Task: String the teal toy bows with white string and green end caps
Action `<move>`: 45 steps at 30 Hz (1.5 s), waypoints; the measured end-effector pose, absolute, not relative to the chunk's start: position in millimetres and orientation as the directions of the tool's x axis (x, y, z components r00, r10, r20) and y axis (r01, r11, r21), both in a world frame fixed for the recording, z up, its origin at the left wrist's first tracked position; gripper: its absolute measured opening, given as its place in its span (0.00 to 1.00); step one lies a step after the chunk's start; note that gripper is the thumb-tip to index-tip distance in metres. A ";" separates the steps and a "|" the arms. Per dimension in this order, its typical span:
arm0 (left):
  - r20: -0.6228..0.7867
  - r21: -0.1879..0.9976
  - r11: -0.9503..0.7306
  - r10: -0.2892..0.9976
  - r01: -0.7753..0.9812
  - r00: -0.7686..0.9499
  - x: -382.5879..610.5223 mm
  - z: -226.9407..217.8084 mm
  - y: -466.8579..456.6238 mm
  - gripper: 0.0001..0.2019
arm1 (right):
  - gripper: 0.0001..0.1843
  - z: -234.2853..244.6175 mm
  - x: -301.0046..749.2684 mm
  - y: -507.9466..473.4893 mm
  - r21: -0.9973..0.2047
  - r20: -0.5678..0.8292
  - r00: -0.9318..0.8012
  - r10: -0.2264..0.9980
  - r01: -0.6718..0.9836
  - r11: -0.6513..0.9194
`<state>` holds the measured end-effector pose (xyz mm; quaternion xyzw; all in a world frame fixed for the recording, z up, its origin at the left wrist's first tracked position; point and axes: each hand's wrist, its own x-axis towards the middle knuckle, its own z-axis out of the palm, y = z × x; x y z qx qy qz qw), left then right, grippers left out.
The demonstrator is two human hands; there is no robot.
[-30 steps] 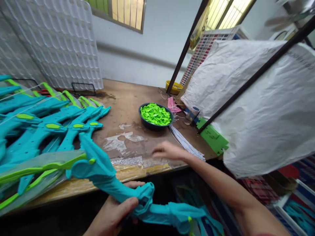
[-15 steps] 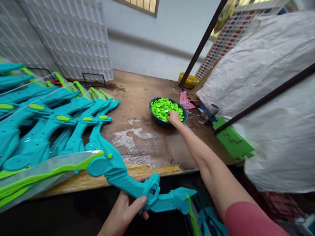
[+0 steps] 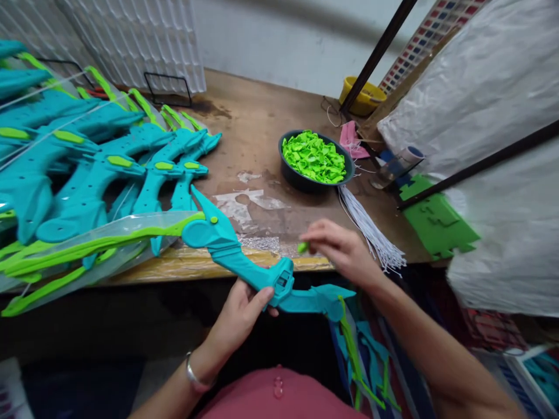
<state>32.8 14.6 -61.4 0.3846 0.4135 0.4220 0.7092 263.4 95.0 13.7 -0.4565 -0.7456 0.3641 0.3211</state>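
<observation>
My left hand (image 3: 244, 314) is closed around the middle of a teal plastic toy bow (image 3: 236, 262), its thumb beside a small slot (image 3: 283, 280) in the grip. Bright green limbs (image 3: 131, 238) extend from the bow's ends. Pinched in the fingertips of my right hand (image 3: 340, 247) is a small green plastic piece (image 3: 303, 248), just above and right of the slot and apart from the bow. A dark round bowl (image 3: 305, 181) heaped with similar green pieces (image 3: 312, 156) stands on the table behind my right hand.
Several teal bows (image 3: 122, 139) are piled on the left of the wooden table (image 3: 248, 110). White strings (image 3: 371, 227) hang over its front edge. At right are a green foam mat piece (image 3: 441, 215), a dark pole (image 3: 379, 52) and white sheeting (image 3: 502, 163). A yellow basin (image 3: 362, 96) stands behind.
My right hand has left the bowl and come back toward the bow with a green piece in its fingers. My left hand still holds the bow. The view has tilted downward.
</observation>
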 end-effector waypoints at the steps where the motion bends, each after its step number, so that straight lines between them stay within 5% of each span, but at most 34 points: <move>1: -0.258 0.892 0.352 0.912 -0.286 0.319 33.9 -61.4 14.2 0.18 | 0.10 12.8 261.4 71.5 -0.870 0.095 -0.389 0.916 0.414 0.266; 5: -0.241 0.885 0.363 0.893 -0.293 0.379 39.0 -62.3 9.9 0.22 | 0.05 -4.0 253.1 15.3 -0.937 -0.003 -0.211 0.977 0.343 0.071; 24: -0.231 0.934 0.316 0.890 -0.167 0.394 48.9 -52.3 -11.1 0.25 | 0.08 -14.2 234.1 -29.3 -0.803 0.220 -0.147 0.964 0.535 0.265; 27: -0.262 0.943 0.314 0.904 -0.110 0.337 49.9 -53.1 -12.0 0.26 | 0.19 -15.0 233.6 -28.2 -0.810 0.208 -0.068 0.976 0.547 0.211; 30: -0.260 0.955 0.290 0.916 -0.056 0.306 49.3 -55.4 -15.4 0.26 | 0.26 -16.7 238.0 -23.3 -0.881 0.049 -0.099 0.994 0.464 0.090; 35: -0.223 0.974 0.228 0.946 0.006 0.233 50.7 -58.1 -24.4 0.24 | 0.19 -21.0 240.8 -19.0 -0.932 -0.142 -0.192 0.971 0.357 -0.065; 41: -0.143 0.990 0.141 0.983 0.029 0.118 54.1 -61.0 -23.1 0.20 | 0.12 -25.8 230.3 -20.7 -0.888 0.009 -0.123 0.992 0.456 0.065; 45: -0.209 0.977 0.215 0.948 0.002 0.241 50.8 -66.1 -13.2 0.20 | 0.12 -26.8 235.6 -16.5 -0.894 0.026 -0.117 0.993 0.441 0.075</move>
